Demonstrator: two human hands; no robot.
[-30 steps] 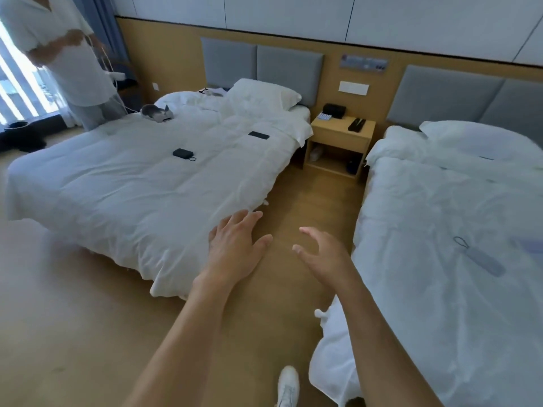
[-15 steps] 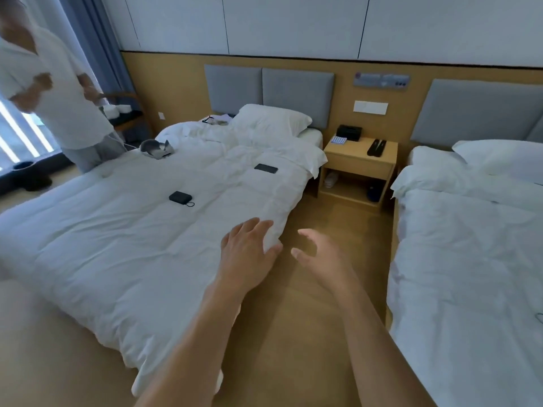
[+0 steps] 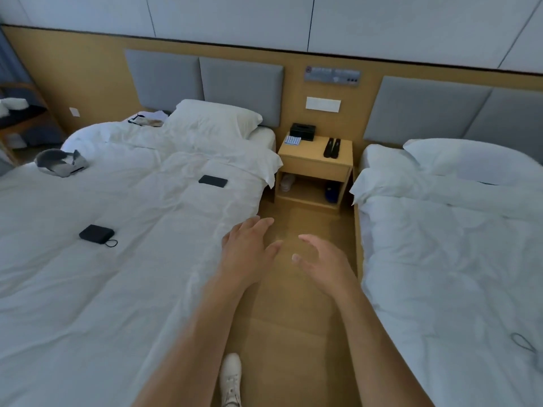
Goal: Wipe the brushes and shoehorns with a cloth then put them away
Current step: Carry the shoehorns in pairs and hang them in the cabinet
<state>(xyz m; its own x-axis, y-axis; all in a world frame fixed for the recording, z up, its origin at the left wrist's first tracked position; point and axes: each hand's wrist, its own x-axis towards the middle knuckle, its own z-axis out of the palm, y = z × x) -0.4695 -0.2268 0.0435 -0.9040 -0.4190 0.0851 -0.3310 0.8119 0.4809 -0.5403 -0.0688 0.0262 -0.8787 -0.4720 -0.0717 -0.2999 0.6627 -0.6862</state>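
Note:
Two dark, narrow objects (image 3: 332,147), too small to tell apart, lie side by side on top of the wooden nightstand (image 3: 315,160) between two beds. A folded blue-and-white cloth (image 3: 292,140) sits at the nightstand's back left, beside a black box (image 3: 302,131). My left hand (image 3: 246,251) and my right hand (image 3: 320,262) are stretched forward over the aisle floor, fingers relaxed, holding nothing, well short of the nightstand.
The left bed (image 3: 123,230) carries a black pouch with a cord (image 3: 96,234), a dark flat device (image 3: 213,181) and a grey headset (image 3: 61,163). The right bed (image 3: 452,248) has a cord loop (image 3: 524,343). My white shoe (image 3: 230,377) is on the wooden aisle floor.
The view has advanced into the aisle between the beds and turned right; the nightstand is nearer and centred. The person at the left window is out of view. Both hands stay empty.

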